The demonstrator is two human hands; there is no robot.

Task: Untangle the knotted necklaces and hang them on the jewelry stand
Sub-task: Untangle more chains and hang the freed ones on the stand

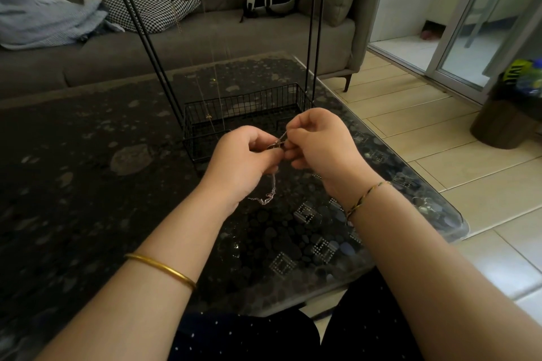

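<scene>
Left hand [245, 157] curled, pinching one side of a knotted silver necklace [272, 188], whose loose tail dangles just below it. Right hand [319, 143] pinches the other side, knuckles up. Both hover above the table [88, 184], just before the jewelry stand [249, 98]. The chain looks light, limp and snag-prone, best gripped close beside the knot.

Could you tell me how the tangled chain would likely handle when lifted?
Probably floppy: the tangled chain droops limply below the left hand and right hand. Likely light and snag-prone, given its fine, bunched links.
</scene>
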